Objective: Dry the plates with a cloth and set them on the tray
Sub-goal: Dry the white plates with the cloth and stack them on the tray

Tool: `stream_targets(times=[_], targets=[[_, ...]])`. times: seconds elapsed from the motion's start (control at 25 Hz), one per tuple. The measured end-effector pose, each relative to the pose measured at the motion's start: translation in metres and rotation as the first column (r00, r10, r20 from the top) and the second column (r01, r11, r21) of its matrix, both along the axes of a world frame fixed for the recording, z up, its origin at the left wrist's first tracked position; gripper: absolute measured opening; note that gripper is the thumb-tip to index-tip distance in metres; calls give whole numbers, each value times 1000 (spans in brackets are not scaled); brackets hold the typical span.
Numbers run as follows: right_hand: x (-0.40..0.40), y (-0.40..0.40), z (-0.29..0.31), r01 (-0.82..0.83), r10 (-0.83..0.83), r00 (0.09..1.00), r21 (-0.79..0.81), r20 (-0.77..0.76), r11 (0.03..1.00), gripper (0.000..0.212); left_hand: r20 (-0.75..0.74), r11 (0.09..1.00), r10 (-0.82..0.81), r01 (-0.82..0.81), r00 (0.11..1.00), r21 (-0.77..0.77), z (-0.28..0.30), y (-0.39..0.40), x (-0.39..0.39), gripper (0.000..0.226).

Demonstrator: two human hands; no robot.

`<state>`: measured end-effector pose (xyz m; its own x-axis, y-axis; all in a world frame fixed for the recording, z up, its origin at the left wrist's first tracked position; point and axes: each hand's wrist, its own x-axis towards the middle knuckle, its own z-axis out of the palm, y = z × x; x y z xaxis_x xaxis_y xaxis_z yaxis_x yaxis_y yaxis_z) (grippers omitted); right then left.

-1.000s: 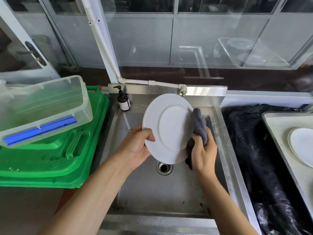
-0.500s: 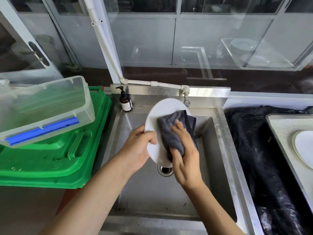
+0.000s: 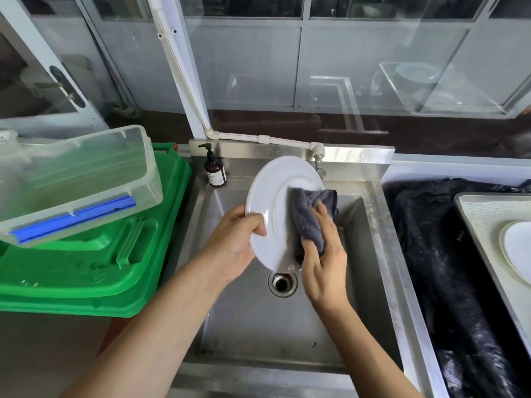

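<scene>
Over sink (image 3: 370, 254), our left hand (image 3: 238, 242) pinches plate (image 3: 273, 202) rim, right hand (image 3: 321, 254) clutches cloth (image 3: 309, 214); hard wiping could slip plate loose.

A steel sink (image 3: 373, 254) stands below daylit glass partitions (image 3: 359, 61) in white frames.

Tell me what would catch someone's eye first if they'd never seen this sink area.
First, the white plate held tilted over the steel sink, the left hand gripping its rim while the right hand presses a grey cloth on its face. Then the bright green bin lid at left, a clear plastic tub resting on it.
</scene>
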<state>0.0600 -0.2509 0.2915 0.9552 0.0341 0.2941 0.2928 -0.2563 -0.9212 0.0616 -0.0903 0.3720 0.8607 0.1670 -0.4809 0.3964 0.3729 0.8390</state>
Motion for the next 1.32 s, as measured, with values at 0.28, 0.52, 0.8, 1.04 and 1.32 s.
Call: stream_targets(times=[0.28, 0.52, 0.8, 1.04, 1.32], targets=[[15, 9, 23, 48, -45, 994, -24, 95, 999, 49, 51, 999, -38, 38, 998, 1, 2, -14, -4, 40], [46, 10, 49, -163, 289, 872, -323, 394, 932, 49, 120, 998, -63, 60, 991, 29, -1, -16, -4, 40], [44, 8, 45, -21, 82, 950, -199, 302, 980, 53, 80, 996, -81, 78, 994, 38, 1, -14, -5, 39], [55, 1, 52, 121, -119, 990, -25, 80, 992, 57, 55, 995, -92, 91, 994, 35, 2, -15, -7, 43], [66, -39, 43, 115, -111, 990, -44, 87, 992, 55, 65, 993, -66, 72, 996, -90, 8, -3, -6, 51]])
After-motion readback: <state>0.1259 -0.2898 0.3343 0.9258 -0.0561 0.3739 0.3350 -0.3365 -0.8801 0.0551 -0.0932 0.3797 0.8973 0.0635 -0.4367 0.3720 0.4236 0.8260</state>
